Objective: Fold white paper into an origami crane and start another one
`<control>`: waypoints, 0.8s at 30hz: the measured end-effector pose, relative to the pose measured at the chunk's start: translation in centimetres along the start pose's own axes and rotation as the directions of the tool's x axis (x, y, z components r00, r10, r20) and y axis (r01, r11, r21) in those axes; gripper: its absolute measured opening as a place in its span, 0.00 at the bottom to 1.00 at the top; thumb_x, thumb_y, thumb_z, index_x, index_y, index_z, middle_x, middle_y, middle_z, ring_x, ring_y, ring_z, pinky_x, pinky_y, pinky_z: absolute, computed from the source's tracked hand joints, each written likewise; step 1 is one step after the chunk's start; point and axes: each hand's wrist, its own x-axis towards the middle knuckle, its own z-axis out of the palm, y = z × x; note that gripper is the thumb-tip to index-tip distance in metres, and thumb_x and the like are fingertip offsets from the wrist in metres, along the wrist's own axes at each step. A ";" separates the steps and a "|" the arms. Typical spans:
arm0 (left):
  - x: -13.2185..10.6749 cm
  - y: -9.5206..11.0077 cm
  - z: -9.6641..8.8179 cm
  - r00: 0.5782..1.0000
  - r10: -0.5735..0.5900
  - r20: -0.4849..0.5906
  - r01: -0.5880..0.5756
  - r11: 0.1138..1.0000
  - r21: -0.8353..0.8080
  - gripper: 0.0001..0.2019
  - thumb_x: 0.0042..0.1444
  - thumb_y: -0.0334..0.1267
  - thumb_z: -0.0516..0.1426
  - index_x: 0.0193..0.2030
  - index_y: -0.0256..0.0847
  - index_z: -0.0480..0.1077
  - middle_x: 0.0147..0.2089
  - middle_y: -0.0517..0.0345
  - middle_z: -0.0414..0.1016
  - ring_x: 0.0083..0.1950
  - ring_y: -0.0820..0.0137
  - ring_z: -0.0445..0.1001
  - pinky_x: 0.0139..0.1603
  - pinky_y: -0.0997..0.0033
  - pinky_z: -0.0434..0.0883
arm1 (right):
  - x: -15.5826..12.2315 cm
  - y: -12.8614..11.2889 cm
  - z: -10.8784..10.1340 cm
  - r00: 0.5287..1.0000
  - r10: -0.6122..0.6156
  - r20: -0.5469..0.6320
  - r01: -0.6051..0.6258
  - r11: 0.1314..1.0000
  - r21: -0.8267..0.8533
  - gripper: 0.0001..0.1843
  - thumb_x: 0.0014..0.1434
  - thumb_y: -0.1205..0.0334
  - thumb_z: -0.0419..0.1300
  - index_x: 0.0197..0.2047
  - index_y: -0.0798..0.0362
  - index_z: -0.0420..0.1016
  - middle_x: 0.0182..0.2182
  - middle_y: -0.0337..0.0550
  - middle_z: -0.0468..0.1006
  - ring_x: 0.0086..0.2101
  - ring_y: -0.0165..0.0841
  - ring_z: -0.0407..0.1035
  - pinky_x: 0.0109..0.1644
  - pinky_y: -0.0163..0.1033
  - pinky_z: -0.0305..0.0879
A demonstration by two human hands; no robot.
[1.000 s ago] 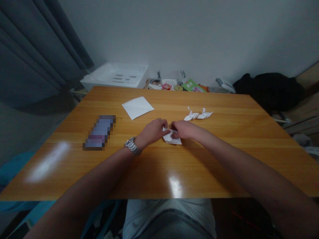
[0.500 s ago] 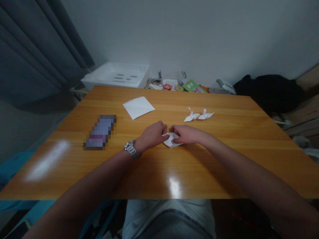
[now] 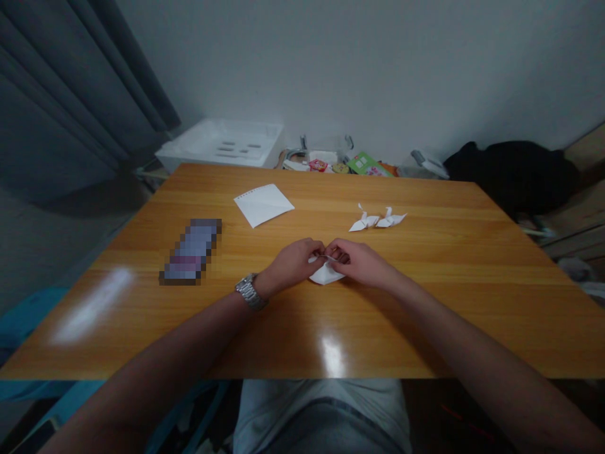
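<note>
My left hand [image 3: 293, 263], with a metal watch on its wrist, and my right hand [image 3: 359, 261] meet at the middle of the wooden table [image 3: 425, 302]. Both pinch a small folded white paper [image 3: 325, 273], fingertips close together over its top edge. The paper's lower corner rests on the table between the hands. Two finished white paper cranes [image 3: 377, 220] lie just beyond my right hand. A flat white paper sheet [image 3: 263, 203] lies farther back on the left.
A blurred-out flat object [image 3: 191, 251] lies left of my hands. Behind the table stand a white plastic bin [image 3: 222, 144], small packets and clutter [image 3: 340, 164], and a black bundle [image 3: 510, 167] at right. Dark curtains hang at far left.
The paper went from lying flat under my fingers to being lifted and pinched between both hands. My fingertips have drawn closer together above it.
</note>
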 end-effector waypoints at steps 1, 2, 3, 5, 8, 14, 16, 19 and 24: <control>-0.1 0.1 0.0 1.000 -0.015 0.000 0.015 0.999 -0.044 0.10 0.65 0.42 0.55 0.43 0.40 0.74 0.39 0.54 0.79 0.39 0.65 0.75 0.38 0.68 0.67 | -0.1 0.1 0.2 1.000 -0.007 -0.023 0.008 1.000 0.029 0.08 0.60 0.67 0.62 0.44 0.53 0.73 0.38 0.43 0.82 0.37 0.34 0.76 0.42 0.37 0.68; -0.2 0.3 -0.1 0.999 -0.033 -0.003 0.033 0.996 -0.085 0.09 0.64 0.41 0.56 0.43 0.40 0.74 0.39 0.54 0.79 0.39 0.66 0.76 0.38 0.68 0.67 | -0.3 0.1 0.3 0.999 -0.011 -0.044 0.014 0.999 0.050 0.08 0.60 0.67 0.62 0.45 0.52 0.73 0.39 0.43 0.82 0.37 0.34 0.76 0.42 0.37 0.68; -0.4 0.4 -0.1 0.999 -0.052 -0.012 0.051 0.992 -0.119 0.08 0.64 0.39 0.56 0.43 0.40 0.74 0.39 0.55 0.80 0.38 0.66 0.76 0.37 0.69 0.67 | -0.5 0.0 0.5 0.998 -0.013 -0.063 0.017 0.998 0.061 0.08 0.61 0.67 0.61 0.45 0.52 0.73 0.38 0.42 0.82 0.37 0.34 0.76 0.42 0.37 0.68; -0.6 0.7 -0.1 0.996 -0.085 -0.034 0.078 0.981 -0.175 0.06 0.62 0.36 0.56 0.43 0.39 0.73 0.39 0.55 0.80 0.38 0.67 0.77 0.38 0.70 0.68 | -0.8 -0.4 0.7 0.995 -0.014 -0.094 0.020 0.998 0.062 0.07 0.61 0.67 0.61 0.44 0.51 0.74 0.37 0.41 0.82 0.37 0.34 0.76 0.41 0.36 0.67; -0.9 1.1 0.0 0.993 -0.099 -0.057 0.081 0.963 -0.257 0.06 0.61 0.32 0.56 0.42 0.39 0.73 0.39 0.56 0.80 0.39 0.68 0.77 0.39 0.71 0.69 | -1.2 -0.7 1.0 0.990 -0.032 -0.135 0.043 0.996 0.078 0.09 0.61 0.69 0.60 0.45 0.51 0.74 0.39 0.41 0.82 0.39 0.34 0.76 0.43 0.36 0.67; -1.0 1.2 0.3 0.988 -0.104 -0.111 0.062 0.941 -0.332 0.06 0.59 0.31 0.56 0.42 0.38 0.73 0.39 0.55 0.80 0.40 0.68 0.78 0.41 0.71 0.70 | -1.4 0.0 1.4 0.977 -0.086 -0.196 0.113 0.985 0.129 0.10 0.59 0.69 0.60 0.44 0.50 0.75 0.40 0.41 0.82 0.40 0.36 0.76 0.46 0.39 0.68; -1.1 1.2 0.5 0.985 -0.117 -0.128 0.068 0.939 -0.338 0.06 0.59 0.31 0.56 0.42 0.38 0.73 0.39 0.56 0.80 0.39 0.68 0.78 0.41 0.71 0.71 | -1.5 0.4 1.6 0.971 -0.100 -0.215 0.133 0.980 0.145 0.11 0.58 0.70 0.60 0.44 0.50 0.75 0.40 0.41 0.82 0.41 0.36 0.76 0.46 0.39 0.68; -1.4 1.2 0.8 0.984 -0.130 -0.125 0.076 0.926 -0.369 0.07 0.59 0.32 0.57 0.44 0.39 0.73 0.39 0.56 0.80 0.40 0.68 0.78 0.41 0.71 0.72 | -1.6 0.8 1.7 0.968 -0.107 -0.228 0.146 0.976 0.161 0.12 0.58 0.70 0.59 0.45 0.49 0.75 0.40 0.41 0.81 0.41 0.35 0.76 0.47 0.39 0.68; -2.0 1.3 0.9 0.984 -0.149 -0.094 0.091 0.887 -0.454 0.13 0.61 0.46 0.62 0.46 0.39 0.73 0.42 0.54 0.81 0.42 0.67 0.79 0.43 0.70 0.74 | -1.9 1.5 2.2 0.963 -0.097 -0.252 0.151 0.967 0.204 0.12 0.58 0.66 0.61 0.46 0.50 0.75 0.40 0.41 0.81 0.41 0.35 0.76 0.47 0.39 0.69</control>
